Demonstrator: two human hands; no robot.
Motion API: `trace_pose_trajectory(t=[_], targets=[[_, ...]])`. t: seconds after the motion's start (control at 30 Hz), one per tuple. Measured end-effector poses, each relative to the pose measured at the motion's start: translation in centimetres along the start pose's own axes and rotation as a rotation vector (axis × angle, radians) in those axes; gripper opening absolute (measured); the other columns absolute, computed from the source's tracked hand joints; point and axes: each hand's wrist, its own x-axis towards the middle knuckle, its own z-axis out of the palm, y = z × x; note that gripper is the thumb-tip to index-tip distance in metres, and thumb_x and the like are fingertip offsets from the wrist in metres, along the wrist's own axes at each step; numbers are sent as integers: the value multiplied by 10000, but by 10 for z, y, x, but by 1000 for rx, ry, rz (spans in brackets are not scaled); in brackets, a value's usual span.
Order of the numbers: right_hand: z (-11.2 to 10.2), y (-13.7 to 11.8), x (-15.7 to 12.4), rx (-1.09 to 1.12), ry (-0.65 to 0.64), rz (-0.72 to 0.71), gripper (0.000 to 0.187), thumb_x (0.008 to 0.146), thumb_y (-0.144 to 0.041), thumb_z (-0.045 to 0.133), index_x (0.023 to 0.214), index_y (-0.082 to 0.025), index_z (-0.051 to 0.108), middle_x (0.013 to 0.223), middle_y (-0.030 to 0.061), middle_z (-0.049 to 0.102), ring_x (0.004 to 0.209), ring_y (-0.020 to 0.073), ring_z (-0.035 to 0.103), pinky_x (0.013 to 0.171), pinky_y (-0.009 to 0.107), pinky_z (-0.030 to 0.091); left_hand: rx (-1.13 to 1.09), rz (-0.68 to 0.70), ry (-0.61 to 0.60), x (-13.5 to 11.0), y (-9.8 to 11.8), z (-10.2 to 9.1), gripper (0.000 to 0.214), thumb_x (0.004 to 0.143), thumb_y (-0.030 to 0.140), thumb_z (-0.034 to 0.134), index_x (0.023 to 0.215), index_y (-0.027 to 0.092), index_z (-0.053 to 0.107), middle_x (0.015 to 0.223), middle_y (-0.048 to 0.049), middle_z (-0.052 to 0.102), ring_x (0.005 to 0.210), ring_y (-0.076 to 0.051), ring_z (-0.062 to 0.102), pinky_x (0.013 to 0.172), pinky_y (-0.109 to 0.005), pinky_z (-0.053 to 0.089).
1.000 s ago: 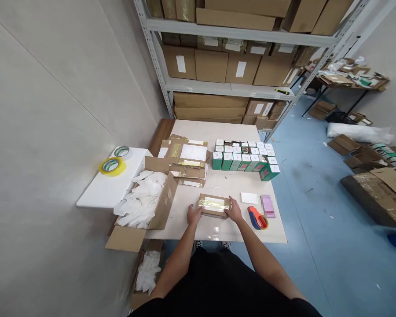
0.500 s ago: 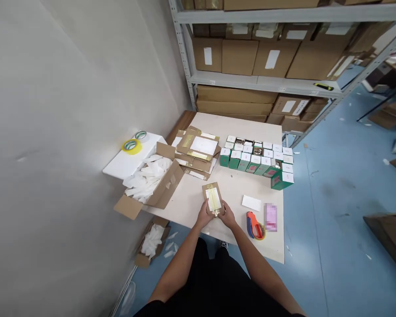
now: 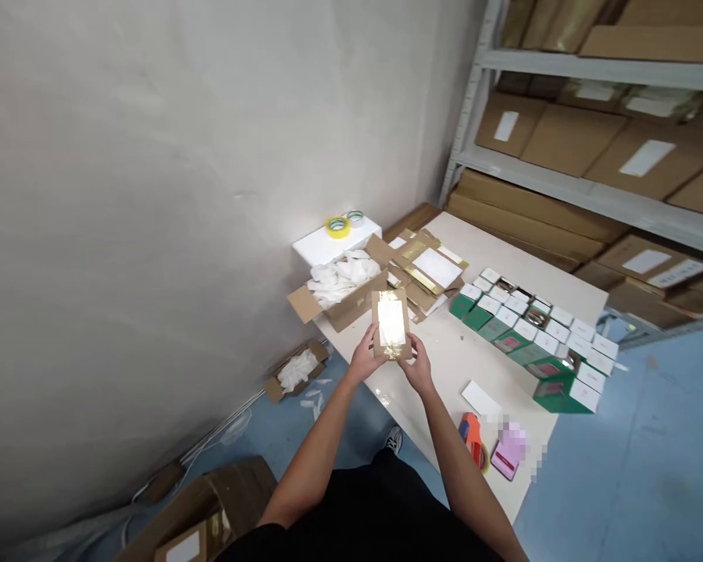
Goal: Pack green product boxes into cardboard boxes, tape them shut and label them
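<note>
A small taped cardboard box (image 3: 391, 324) with a white label on its face is held up in front of me, over the table's near edge. My left hand (image 3: 365, 355) grips its lower left side, and my right hand (image 3: 415, 364) grips the lower right corner. Just beyond the box stands an open carton (image 3: 351, 306) full of white packing material. Flattened, labelled cardboard pieces (image 3: 427, 269) lie behind it. To the right of my right hand are a white card (image 3: 481, 399), an orange tape dispenser (image 3: 472, 437) and a pink phone (image 3: 507, 457), partly blurred.
Rows of green-and-white boxes (image 3: 524, 332) stand on the table (image 3: 439, 382). Tape rolls, one a yellow roll (image 3: 338, 227), rest on a white block (image 3: 316, 248) by the wall. Cartons fill the shelves (image 3: 597, 187). A large open carton (image 3: 211, 499) sits on the floor at lower left.
My view has swung left, bringing a floor carton into sight at lower left. The small box, still in both hands, has been raised and turned away from the table's front edge.
</note>
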Motion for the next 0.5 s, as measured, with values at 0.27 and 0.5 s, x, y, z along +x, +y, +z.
trace_pose_trajectory(t=[0.27,0.5], targets=[[100,-78,-8,8,-307,-200,591,835,-349,711,1406,-288,571,1371,98,599,1272,280,575,1001,432,543,100,-5,304,-87,14,-119,705,797,338,797,1466,268,584,1689,-84,281,1507,-359,363,1190,-394,385],[215,-110,-81,13,-623,-287,621,840,-374,717,1432,-281,554,1404,99,586,1287,286,569,1051,449,510,84,-123,646,-222,-14,-195,743,760,279,813,1465,299,579,1682,-42,306,1483,-325,412,1204,-402,377]])
